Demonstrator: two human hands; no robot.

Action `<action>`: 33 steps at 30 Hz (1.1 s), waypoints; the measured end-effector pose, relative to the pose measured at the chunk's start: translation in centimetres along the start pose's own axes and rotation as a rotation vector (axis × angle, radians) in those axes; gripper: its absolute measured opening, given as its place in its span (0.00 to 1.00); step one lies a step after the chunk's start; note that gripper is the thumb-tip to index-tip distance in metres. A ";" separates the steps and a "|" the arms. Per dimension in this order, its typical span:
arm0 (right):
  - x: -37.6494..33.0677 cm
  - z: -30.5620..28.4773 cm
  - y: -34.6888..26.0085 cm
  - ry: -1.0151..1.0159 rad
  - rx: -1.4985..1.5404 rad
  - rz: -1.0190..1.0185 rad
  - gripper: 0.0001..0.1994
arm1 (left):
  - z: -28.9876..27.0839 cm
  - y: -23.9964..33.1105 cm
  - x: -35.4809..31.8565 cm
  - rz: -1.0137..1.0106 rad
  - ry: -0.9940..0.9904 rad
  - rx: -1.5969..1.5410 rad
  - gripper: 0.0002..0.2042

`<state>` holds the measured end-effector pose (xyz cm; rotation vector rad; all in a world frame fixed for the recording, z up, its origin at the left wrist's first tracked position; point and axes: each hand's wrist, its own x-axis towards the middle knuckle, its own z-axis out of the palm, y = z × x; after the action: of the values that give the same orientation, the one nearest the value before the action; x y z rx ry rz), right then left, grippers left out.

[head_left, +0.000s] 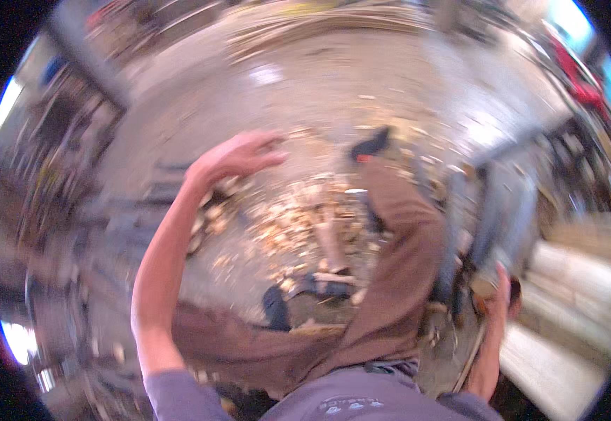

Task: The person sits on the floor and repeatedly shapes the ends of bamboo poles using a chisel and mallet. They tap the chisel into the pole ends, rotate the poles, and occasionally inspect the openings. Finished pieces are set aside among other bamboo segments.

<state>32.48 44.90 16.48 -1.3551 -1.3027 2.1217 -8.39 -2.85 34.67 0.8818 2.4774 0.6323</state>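
Observation:
My left hand (239, 153) is raised over the floor ahead of me, its fingers stretched forward with nothing seen in them. Low on my right, my right hand (503, 298) is beside a brownish wood piece (484, 288) and pale timber; blur hides its fingers and whether it grips anything. Between my legs, in brown trousers (397, 245), stands a pale elongated wooden piece (328, 238). A dark object with a light top (332, 278) sits at its near end. Wood chips (284, 224) are scattered around it.
Large pale squared timbers (565, 281) lie on my right, with grey-blue upright shapes (502, 203) beyond them. My dark shoe (370, 146) rests among chips. Long thin strips (319, 24) lie at the far side. Blurred clutter (53, 161) lines the left.

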 end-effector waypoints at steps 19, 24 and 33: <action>6.4 24.0 -4.2 -0.897 -1.269 -0.124 0.27 | 25.7 -13.5 -35.3 -0.917 1.071 -0.452 0.16; 5.2 28.5 -3.4 -1.000 -1.425 -0.132 0.27 | 32.5 -11.4 -38.9 -1.067 1.135 -0.427 0.14; 3.8 34.6 -4.4 -1.092 -1.576 -0.228 0.27 | 33.3 -11.6 -35.8 -0.842 1.395 -0.393 0.09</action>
<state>0.62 31.53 22.83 0.0702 -3.6575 1.3474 29.12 -25.81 10.35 -1.1465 3.1012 1.6231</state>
